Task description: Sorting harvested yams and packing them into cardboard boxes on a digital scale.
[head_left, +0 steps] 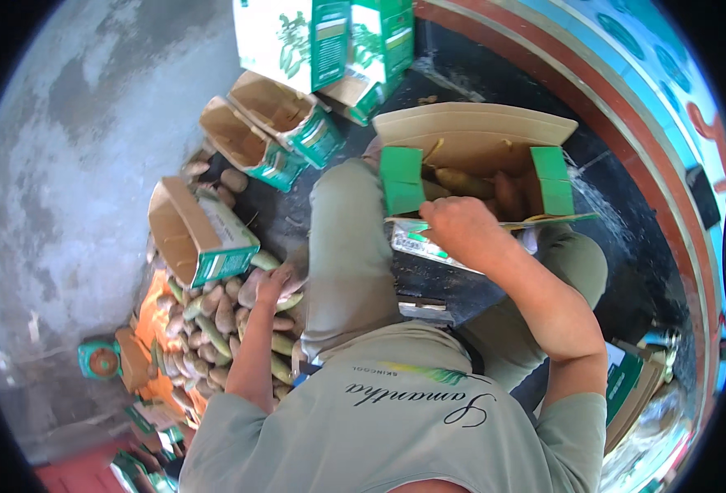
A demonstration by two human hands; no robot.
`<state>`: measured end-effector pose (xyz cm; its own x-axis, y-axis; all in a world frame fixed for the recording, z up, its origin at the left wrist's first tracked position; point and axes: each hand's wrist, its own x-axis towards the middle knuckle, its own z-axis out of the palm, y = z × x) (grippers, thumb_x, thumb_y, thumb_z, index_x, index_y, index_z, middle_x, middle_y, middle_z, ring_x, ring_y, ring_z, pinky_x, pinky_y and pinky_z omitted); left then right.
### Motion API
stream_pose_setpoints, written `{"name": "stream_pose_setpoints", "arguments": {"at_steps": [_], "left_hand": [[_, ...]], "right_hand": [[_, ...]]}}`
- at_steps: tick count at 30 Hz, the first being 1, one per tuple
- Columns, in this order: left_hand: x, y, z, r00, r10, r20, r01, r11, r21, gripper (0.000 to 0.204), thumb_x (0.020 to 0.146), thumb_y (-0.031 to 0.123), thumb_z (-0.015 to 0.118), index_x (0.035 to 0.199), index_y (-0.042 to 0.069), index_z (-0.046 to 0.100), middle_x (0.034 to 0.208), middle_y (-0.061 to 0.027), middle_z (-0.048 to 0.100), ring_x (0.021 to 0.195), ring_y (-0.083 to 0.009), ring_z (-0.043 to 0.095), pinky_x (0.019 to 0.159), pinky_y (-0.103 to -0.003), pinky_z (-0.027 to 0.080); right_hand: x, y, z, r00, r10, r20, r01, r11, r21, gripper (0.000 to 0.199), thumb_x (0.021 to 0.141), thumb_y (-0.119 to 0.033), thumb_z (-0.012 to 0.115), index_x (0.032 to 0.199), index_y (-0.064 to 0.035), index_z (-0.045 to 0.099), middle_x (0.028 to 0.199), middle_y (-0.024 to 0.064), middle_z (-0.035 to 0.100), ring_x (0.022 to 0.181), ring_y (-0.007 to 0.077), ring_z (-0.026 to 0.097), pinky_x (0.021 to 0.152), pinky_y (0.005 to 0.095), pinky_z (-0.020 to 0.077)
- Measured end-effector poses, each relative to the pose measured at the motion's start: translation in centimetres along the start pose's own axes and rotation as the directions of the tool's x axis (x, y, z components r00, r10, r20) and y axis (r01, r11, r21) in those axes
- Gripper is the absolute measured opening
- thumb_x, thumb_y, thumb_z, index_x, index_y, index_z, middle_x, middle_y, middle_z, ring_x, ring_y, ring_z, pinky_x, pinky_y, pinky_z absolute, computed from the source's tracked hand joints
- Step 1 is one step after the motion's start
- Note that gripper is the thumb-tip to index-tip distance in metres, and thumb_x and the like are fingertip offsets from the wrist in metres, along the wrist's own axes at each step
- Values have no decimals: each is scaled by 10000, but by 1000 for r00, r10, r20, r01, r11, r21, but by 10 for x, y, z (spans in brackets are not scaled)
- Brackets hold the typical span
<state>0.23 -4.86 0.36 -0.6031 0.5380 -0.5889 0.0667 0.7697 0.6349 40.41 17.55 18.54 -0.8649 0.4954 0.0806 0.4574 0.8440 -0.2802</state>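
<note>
The person's right hand (462, 223) reaches over the near edge of a brown cardboard carton with green side flaps (474, 126), its fingers bent and drawn close together at that edge; whether they pinch the board or something inside cannot be told. The carton stands open between the knees of the grey-green trousers (346, 246), its far flap raised, and several oblong yellowish-brown vegetables (466, 182) lie inside. The left hand (274, 283) is down at the upper right edge of a loose heap of oblong brown and pale-green vegetables (215, 333), beside the left leg; its fingers point downward but are blurred, so how far apart they are and whether they hold a piece cannot be told. Bright orange sheeting (154, 306) shows along the heap's left side. Just above the heap, an open green-and-white printed carton (225, 264) leans over, and beyond it two open brown-lined cartons with green fronts (318, 138) stand side by side
</note>
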Motion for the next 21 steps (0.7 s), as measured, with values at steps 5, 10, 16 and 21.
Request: {"name": "stream_pose_setpoints", "arguments": {"at_steps": [5,10,16,21], "left_hand": [[15,-30,10,967,-221,-126,185,950,-252,377,786,213,642,1082,-12,578,906,-90,624,687,-207,617,505,-330,518],[10,-72,0,960,-150,-238,135,988,-76,497,780,159,644,1251,100,496,982,-85,628,730,-205,617,501,-316,496],[-14,-120,-13,934,-281,-221,259,958,-123,541,736,175,665,1254,131,515,1093,-80,623,909,-228,615,777,-347,495],[-26,-224,-36,984,-145,-108,180,847,500,493,698,294,627,1164,137,596,1148,-125,598,1060,-255,571,905,-339,442]], "right_hand": [[1,-1,-14,1000,27,0,-27,999,35,235,745,-213,667,794,-33,523,736,126,593,748,279,614,644,381,484],[2,0,-14,999,39,25,-40,999,36,237,738,-186,673,801,-32,504,745,131,588,750,293,602,648,389,477],[8,-3,-15,996,91,26,-92,996,20,210,757,-161,647,830,-30,500,751,136,582,752,308,592,647,410,467],[16,2,-17,989,129,74,-135,988,70,181,775,-150,632,834,-37,503,767,160,582,751,332,580,644,426,453]]}}
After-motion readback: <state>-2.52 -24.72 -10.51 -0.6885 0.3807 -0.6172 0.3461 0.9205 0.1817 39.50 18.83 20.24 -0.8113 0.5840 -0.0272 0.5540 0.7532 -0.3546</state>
